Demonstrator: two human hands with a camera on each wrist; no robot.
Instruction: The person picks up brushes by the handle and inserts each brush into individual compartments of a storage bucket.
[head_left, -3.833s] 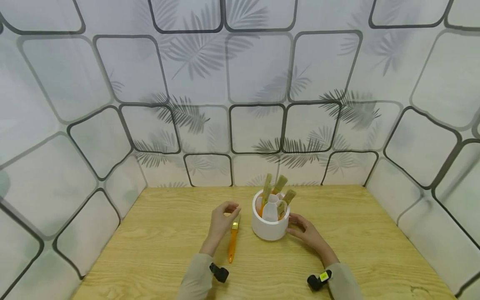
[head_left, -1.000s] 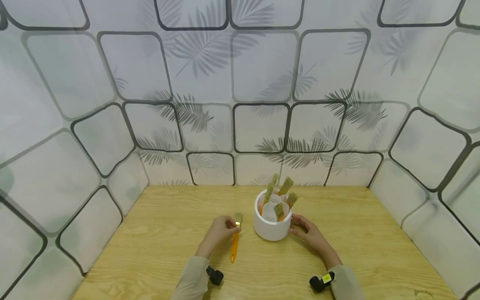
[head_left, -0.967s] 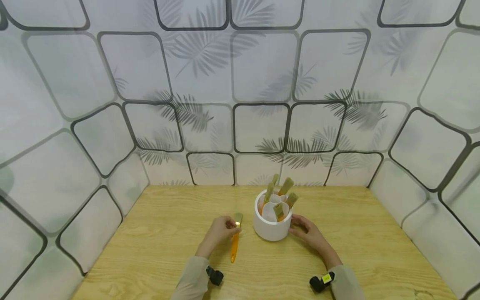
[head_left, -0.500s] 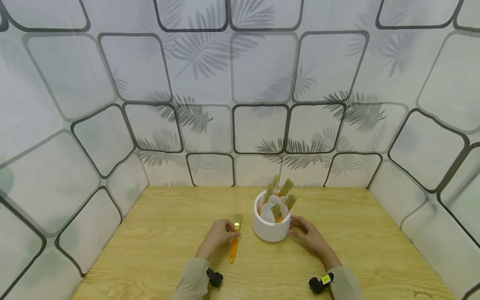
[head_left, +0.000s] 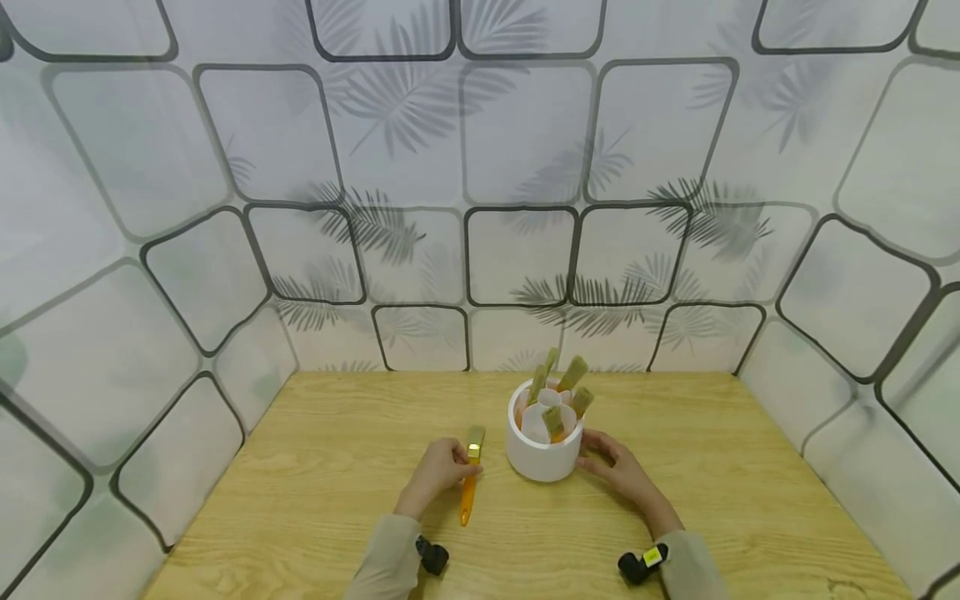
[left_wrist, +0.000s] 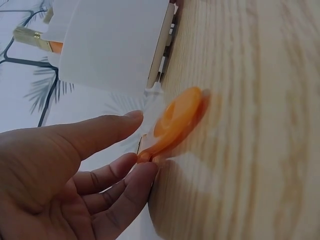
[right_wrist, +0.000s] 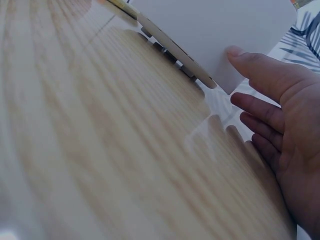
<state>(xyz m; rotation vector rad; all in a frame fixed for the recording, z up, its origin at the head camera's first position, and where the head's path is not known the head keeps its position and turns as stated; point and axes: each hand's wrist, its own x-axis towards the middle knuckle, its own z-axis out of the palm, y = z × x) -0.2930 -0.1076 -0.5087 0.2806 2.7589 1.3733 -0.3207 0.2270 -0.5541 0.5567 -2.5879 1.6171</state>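
An orange-handled paintbrush (head_left: pixel 468 492) lies on the table, bristles toward the back wall. My left hand (head_left: pixel 437 475) is at its left side, with the thumb over the handle in the head view. In the left wrist view, the fingertips (left_wrist: pixel 150 170) touch the orange handle (left_wrist: pixel 175 120), while the thumb stands apart from it. A white round pen holder (head_left: pixel 542 462) with inner compartments holds several paintbrushes (head_left: pixel 574 372), bristles up. On its right side rests my right hand (head_left: pixel 621 468); the thumb (right_wrist: pixel 245 59) lies against the white wall, the other fingers loosely extended.
The wood-grain table (head_left: pixel 337 467) runs back to a patterned curtain wall (head_left: pixel 517 250), with similar walls at left and right. Both wrists carry small black cameras (head_left: pixel 432 556). A dark base shows under the holder in the wrist views.
My left hand has come down from the bristle end to the handle of the lying paintbrush. The brushes in the holder have turned slightly. My right hand has stayed beside the holder.
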